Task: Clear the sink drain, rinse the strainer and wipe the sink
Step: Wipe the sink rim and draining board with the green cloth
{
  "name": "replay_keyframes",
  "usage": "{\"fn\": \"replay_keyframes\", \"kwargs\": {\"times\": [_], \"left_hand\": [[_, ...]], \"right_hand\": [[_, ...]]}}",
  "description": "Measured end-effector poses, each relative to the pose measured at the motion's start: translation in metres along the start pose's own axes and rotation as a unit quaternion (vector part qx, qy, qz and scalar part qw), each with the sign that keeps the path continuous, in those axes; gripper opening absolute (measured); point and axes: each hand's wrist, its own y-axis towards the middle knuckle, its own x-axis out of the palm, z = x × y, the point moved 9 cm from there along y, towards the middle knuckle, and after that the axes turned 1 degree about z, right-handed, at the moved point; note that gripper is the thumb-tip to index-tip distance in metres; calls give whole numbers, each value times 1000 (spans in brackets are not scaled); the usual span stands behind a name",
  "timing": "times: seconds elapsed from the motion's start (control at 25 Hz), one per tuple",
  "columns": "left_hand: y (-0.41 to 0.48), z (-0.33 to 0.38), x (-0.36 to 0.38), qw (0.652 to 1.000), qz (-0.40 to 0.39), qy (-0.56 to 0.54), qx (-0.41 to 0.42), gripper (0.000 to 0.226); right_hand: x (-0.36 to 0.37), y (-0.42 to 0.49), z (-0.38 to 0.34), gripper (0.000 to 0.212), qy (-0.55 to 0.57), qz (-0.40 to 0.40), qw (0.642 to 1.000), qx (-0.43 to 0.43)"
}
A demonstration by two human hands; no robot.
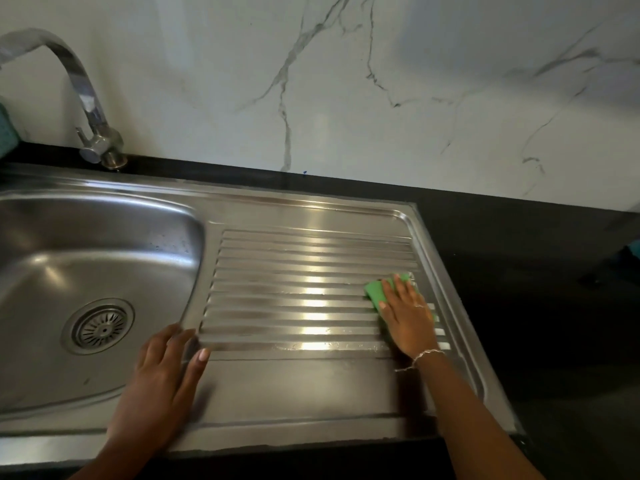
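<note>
One sponge (375,293) under right hand (409,318); fingers (401,289) straight.

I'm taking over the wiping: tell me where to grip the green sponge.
Probably pinch the flat green rectangular sponge by its side edges, coming from above and the left: it lies flat on the ribbed steel draining board, and the right hand covers its right part.
</note>
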Motion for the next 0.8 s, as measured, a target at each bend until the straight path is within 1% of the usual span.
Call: {"fn": "replay_keyframes", "kwargs": {"times": [0.04, 0.08, 0.16, 0.2, 0.32, 0.4, 0.56, 0.72, 0.8], "left_hand": [[1, -1, 1, 1000, 0, -3, -5, 50], [1, -2, 2, 1000, 0, -5, -12, 49], [1, -1, 4, 1000, -3, -8, -21, 55], [0, 1, 5, 1000, -2, -7, -20, 64], [2, 8, 2, 1000, 9, -10, -7, 104], [3, 10, 1, 1000, 16, -12, -4, 118], [4, 15, -3, 1000, 20, -17, 0, 121], [3, 18, -8, 999, 27, -36, 8, 115], [2, 20, -9, 999, 31, -38, 20, 110]], "right_hand": [[-2, 0, 19, 52, -3, 2, 1000, 21], [-2, -1, 34, 53, 3, 2, 999, 38], [1, 0, 46, 53, 12, 3, 998, 55], [3, 2, 48, 53, 17, 1, 998, 61], [6, 15, 48, 53, 15, -8, 997, 77], [2, 29, 48, 53, 3, -10, 996, 88], [-3, 45, 41, 52, 6, -11, 992, 125], [-4, 45, 32, 56, 4, -13, 987, 160], [-2, 42, 12, 57, 15, -14, 987, 160]]}}
